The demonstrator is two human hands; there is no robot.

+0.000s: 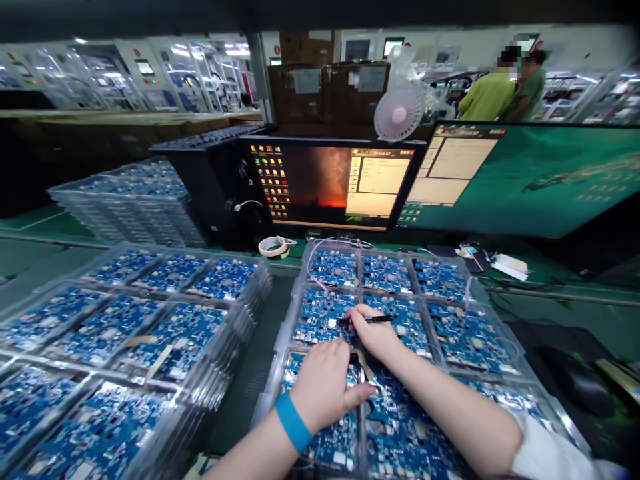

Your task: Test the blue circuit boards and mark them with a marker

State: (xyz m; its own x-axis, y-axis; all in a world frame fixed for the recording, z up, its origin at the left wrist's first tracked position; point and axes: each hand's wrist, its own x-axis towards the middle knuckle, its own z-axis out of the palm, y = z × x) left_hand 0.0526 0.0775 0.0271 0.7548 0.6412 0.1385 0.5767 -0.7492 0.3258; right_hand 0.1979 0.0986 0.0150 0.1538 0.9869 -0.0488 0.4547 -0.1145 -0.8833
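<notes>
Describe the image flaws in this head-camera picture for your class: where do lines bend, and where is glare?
In the head view, the lens bows the left stack of trays, stretches the right monitor; ceiling lights glare on far glass cabinets; the left hand and right hand look sharp.

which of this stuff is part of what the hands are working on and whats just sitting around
In use:
left hand, at a blue circuit board
right hand, holding a black pen-like tool
clear plastic tray of boards

Lying about:
stacked board trays
roll of tape
monitor
second monitor
desk fan
cardboard boxes
</notes>
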